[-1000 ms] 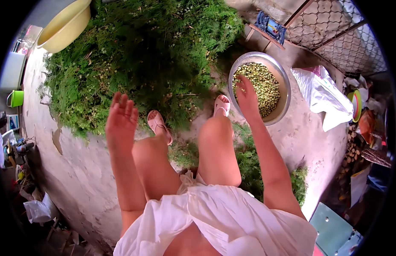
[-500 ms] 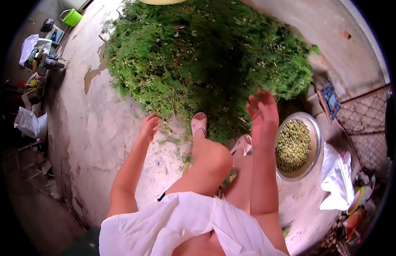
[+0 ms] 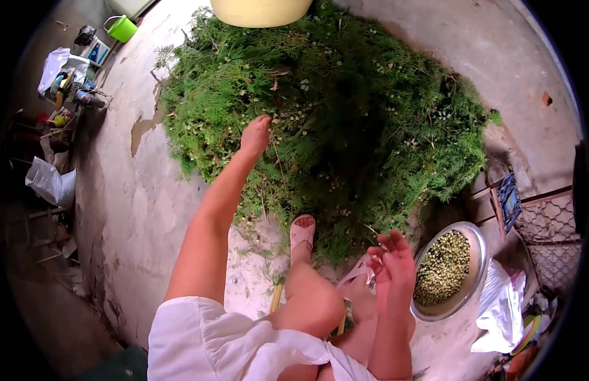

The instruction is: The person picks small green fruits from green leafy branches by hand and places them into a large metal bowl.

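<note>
Feathery green cuttings (image 3: pixel 209 95), heaped in one wide pile right in front of your feet, look like the big part you've got left. Going left to right: off at the far side you've got a crumpled white sack (image 3: pixel 51 181) and a lime-green plastic bucket (image 3: pixel 121 29), both well apart from the work. Your bare left hand (image 3: pixel 255 136) is over the left-middle of the pile, fingers tucked in; can't tell if they're pinching a sprig or nothing at all. Past that, a pale yellow plastic tub (image 3: pixel 261 13) pokes in at the top edge, inside not visible. Your bare right hand (image 3: pixel 394 263) is between the pile's near edge and the basin, fingers loosely curled; nothing big in it, but a small bit could be hidden, so can't tell. Just beside it sits a round silver metal basin (image 3: pixel 478 263) with a good load of small round yellow-green fruits (image 3: pixel 442 270), so I'd call that the done part. Pale dots like them show all over the pile, so I'd guess you're nowhere near finished. Rightmost, a shiny white plastic bag (image 3: pixel 503 311) lies next to the basin.
</note>
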`<state>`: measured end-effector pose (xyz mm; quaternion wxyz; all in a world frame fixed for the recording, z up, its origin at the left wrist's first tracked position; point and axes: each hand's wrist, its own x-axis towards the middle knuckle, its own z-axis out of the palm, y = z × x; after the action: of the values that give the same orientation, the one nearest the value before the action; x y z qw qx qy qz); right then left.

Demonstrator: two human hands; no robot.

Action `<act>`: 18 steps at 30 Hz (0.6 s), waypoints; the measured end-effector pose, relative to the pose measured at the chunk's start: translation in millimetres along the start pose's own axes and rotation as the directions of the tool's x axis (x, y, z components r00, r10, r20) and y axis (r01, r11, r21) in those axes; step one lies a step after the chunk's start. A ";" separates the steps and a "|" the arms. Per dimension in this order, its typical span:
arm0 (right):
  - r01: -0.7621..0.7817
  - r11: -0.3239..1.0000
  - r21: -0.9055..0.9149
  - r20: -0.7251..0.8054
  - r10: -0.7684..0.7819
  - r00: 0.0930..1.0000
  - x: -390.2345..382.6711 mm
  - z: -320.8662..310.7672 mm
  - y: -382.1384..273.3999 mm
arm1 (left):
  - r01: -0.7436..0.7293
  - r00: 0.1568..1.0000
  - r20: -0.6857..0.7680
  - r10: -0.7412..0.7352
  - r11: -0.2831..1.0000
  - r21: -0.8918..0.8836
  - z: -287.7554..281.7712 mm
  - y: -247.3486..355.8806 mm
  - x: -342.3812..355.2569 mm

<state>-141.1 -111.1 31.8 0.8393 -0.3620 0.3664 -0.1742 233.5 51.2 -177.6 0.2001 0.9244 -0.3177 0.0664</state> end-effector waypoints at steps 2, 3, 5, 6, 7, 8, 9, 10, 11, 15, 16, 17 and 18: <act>-0.046 0.999 0.024 -0.009 0.046 0.999 -0.2 -7.1 -6.9 | -0.171 0.984 0.070 0.162 0.975 0.142 6.2 12.4 35.5; -0.047 0.999 0.019 -0.010 0.047 0.999 -0.8 -4.6 -6.5 | -0.192 0.981 0.068 0.183 0.969 0.158 5.6 13.5 42.9; -0.083 0.996 0.038 -0.009 0.083 0.996 -1.4 -3.0 -5.0 | -0.134 0.990 0.061 0.125 0.976 0.172 7.7 17.9 59.7; -0.076 0.996 0.036 0.029 0.075 0.997 -1.9 -4.0 -2.6 | -0.078 0.996 0.056 0.068 0.979 0.191 9.4 19.7 67.9; -0.077 0.996 0.034 0.029 0.076 0.997 -1.3 -3.6 -1.5 | 0.008 0.992 -0.130 0.010 0.991 0.136 12.6 23.1 78.2; -0.097 0.995 0.020 0.037 0.097 0.995 -1.1 -3.9 -1.3 | 0.102 0.982 -0.170 -0.088 0.992 0.077 13.2 30.4 91.3; -0.122 0.993 0.007 0.049 0.121 0.991 -1.2 -3.7 -0.7 | 0.198 0.960 -0.204 -0.190 0.980 0.020 12.3 33.1 102.2; -0.121 0.993 0.004 0.042 0.121 0.992 -1.1 -4.3 0.3 | 0.231 0.952 -0.210 -0.221 0.972 0.027 19.0 28.7 109.6; -0.130 0.991 0.005 0.051 0.130 0.990 -1.1 -4.9 0.3 | 0.262 0.944 -0.218 -0.249 0.964 0.033 26.5 22.5 118.1; -0.157 0.988 -0.002 0.053 0.156 0.986 0.6 -4.3 1.9 | 0.448 0.873 -0.035 -0.486 0.830 -0.331 36.0 20.2 134.5; -0.151 0.988 -0.002 0.046 0.151 0.987 0.9 -4.0 3.5 | 0.463 0.854 -0.068 -0.516 0.812 -0.356 45.8 15.7 133.5; -0.153 0.988 -0.006 0.063 0.153 0.986 1.3 -3.2 5.2 | 0.461 0.855 -0.068 -0.515 0.812 -0.358 52.3 3.1 133.2; -0.150 0.989 -0.008 0.088 0.150 0.985 1.5 -2.0 6.8 | 0.558 0.811 0.111 -0.574 0.704 -0.439 50.5 -9.5 135.9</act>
<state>-141.4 -108.3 25.1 0.8651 -0.3413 0.3554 -0.0940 346.4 -39.0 -192.8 0.4253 0.9029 -0.0219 -0.0583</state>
